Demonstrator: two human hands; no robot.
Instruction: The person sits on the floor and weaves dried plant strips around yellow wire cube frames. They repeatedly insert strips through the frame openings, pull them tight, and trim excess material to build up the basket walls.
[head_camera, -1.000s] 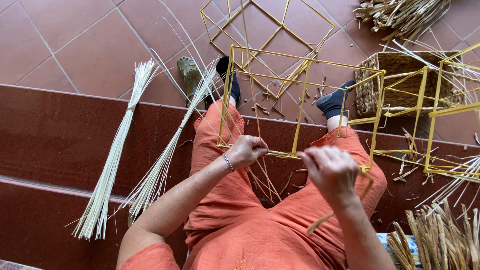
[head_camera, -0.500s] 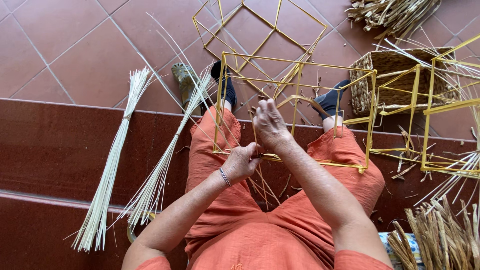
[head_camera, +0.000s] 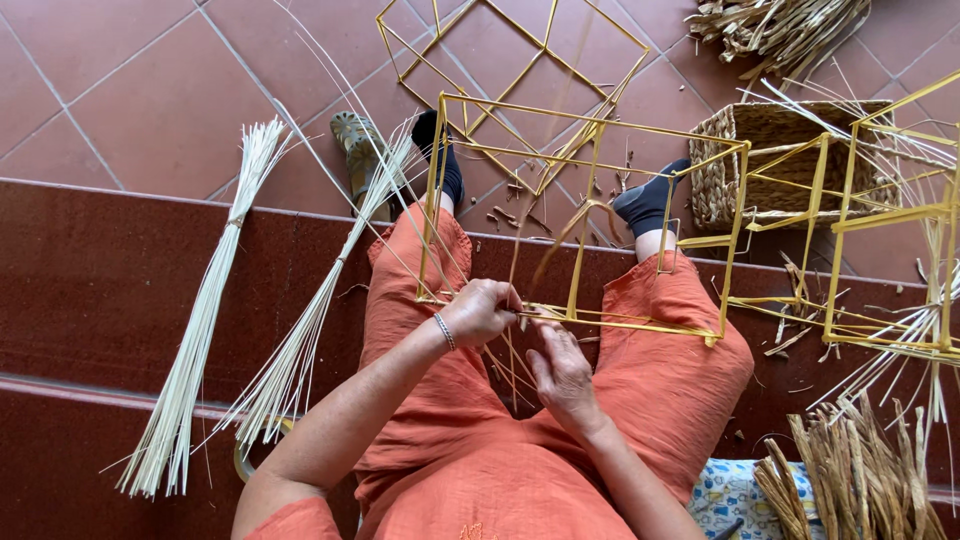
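Yellow frame (head_camera: 590, 215) rests across lap. Left hand (head_camera: 478, 310) closed on thin strips at lower bar; right hand (head_camera: 562, 368) loose beneath, fingers feeding strand. Best keep strand taut, wraps tight.

The left hand (head_camera: 480, 312) is closed around the near bar of the yellow box-shaped wire frame (head_camera: 590, 215), so the piece of bar and the thin pale strands inside the fist are hidden, and it is not possible to tell how many strands it holds. The fingertips of the right hand (head_camera: 562, 372) go under the same bar and between the orange-trousered knees, where the thin strands are too fine to separate. The second yellow wire frame (head_camera: 880, 210) and the bundle of brown dried stalks (head_camera: 850, 480) are cut by the right and bottom edges, and the small round object (head_camera: 243, 462) under the bundle of pale thin reeds (head_camera: 300, 340) is mostly covered.
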